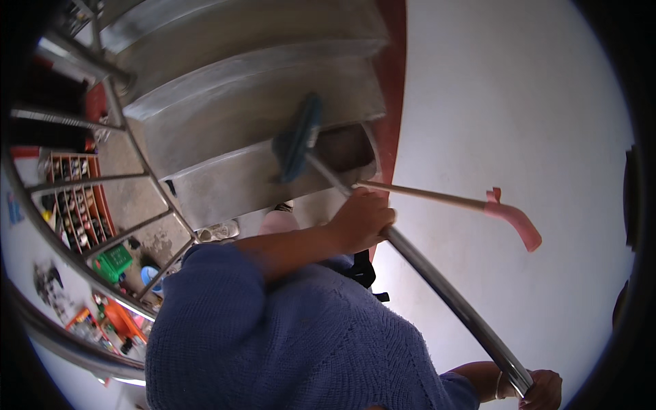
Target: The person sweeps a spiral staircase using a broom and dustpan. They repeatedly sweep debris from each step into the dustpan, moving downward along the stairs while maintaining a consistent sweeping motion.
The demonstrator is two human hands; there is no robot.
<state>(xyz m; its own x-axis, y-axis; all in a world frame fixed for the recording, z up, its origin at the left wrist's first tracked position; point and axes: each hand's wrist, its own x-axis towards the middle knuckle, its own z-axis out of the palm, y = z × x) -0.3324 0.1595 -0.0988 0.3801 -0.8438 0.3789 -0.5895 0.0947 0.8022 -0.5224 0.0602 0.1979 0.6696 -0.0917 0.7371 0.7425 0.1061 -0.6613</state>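
A long shiny metal pole (451, 297) slants across my front. My left hand (361, 219) grips it partway up, below the head. At lower right, my right hand (543, 390) is closed around the pole's other end. The pole carries a blurred teal head (300, 138), a broom's or a mop's, over the grey concrete steps (256, 107). Right beside that head, a dark pan (348, 147), apparently a dustpan, sits on a lower step. A wooden stick (425, 193) with a pink plastic grip (515, 218) extends rightward from near the pan.
A metal stair railing (136, 133) curves along the left. Beyond it stand a shoe rack (79, 200), a green bin (113, 262) and a blue basin (151, 277). At right rises a white wall (512, 113) with a red base band (392, 77). A shoe (219, 230) shows below the steps.
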